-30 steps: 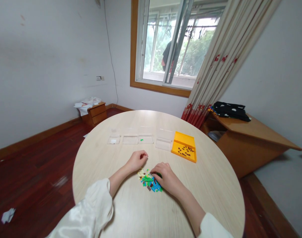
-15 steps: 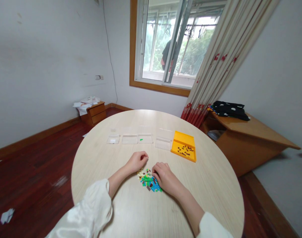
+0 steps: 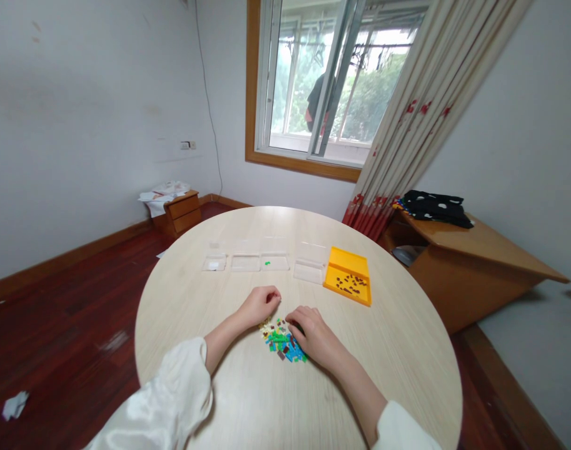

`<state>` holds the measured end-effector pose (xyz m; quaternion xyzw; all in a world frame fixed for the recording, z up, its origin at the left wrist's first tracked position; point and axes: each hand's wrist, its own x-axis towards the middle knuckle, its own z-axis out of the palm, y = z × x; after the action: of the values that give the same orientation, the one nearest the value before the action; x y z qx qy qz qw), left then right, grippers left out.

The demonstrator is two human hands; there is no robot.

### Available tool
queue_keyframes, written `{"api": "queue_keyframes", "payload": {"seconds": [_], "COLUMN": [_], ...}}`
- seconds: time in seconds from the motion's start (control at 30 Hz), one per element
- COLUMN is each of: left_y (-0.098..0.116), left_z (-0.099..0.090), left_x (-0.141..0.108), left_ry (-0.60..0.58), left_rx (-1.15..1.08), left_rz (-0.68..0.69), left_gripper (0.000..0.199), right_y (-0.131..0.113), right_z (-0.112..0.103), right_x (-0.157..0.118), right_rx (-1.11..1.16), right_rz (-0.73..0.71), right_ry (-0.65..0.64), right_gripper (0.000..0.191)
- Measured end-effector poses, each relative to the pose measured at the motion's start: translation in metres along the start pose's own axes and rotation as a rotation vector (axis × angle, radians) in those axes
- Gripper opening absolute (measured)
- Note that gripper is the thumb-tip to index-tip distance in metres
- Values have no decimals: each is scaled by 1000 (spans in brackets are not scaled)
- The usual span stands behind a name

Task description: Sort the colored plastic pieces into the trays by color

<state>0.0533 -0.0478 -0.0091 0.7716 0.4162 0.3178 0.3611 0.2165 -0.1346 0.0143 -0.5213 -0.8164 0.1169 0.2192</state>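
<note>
A pile of small building bricks (image 3: 285, 345), green, blue, yellow, cream and brown, lies on the round table between my hands. My left hand (image 3: 263, 305) rests at the pile's far left edge, its fingers curled together; whatever they may hold is hidden. Over the right edge of the pile, my right hand (image 3: 310, 329) has its thumb and fingers bent inward close to the bricks. Its fingertips are partly covered, and I cannot make out what is between them. Beyond, the yellow case (image 3: 347, 261) stands open with several brown bricks (image 3: 352, 285) in its near half.
Clear plastic boxes (image 3: 308, 271) with lids raised stand in a row across the far part of the table (image 3: 388, 375). One clear box (image 3: 279, 269) holds a small green piece (image 3: 267, 264). A wooden desk (image 3: 458, 262) with dark cloth stands to the right.
My right hand has shifted very slightly left at the pile, its fingertips drawn a little away from the bricks. My left hand and the boxes stay put.
</note>
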Motion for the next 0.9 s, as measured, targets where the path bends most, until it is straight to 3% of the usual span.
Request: {"api": "queue_keyframes", "payload": {"seconds": [0.4, 0.5, 0.57, 0.67, 0.73, 0.8, 0.9], "left_y": [0, 1, 3, 4, 3, 2, 1], "left_z": [0, 0, 0, -1, -3, -4, -7], "left_x": [-1, -1, -2, -2, -2, -1, 2], "left_ry": [-3, -5, -11, -18, -19, -22, -26], "left_rx": [18, 21, 19, 13, -1, -25, -54], "left_rz": [0, -1, -1, -3, -6, -12, -31], "left_gripper": [21, 21, 21, 20, 20, 20, 19], "right_y": [-2, -1, 7, 31, 50, 68, 88], "right_z": [0, -3, -10, -37, -63, -92, -125], "right_x": [-1, 2, 7, 21, 31, 39, 44], "right_rx": [34, 109, 129, 72, 8, -32, -80], "right_rz": [-45, -79, -80, -28, 52, 143, 233], "right_ry": [26, 108, 237, 498, 586, 589, 492], "right_gripper": [14, 12, 11, 11, 12, 14, 15]}}
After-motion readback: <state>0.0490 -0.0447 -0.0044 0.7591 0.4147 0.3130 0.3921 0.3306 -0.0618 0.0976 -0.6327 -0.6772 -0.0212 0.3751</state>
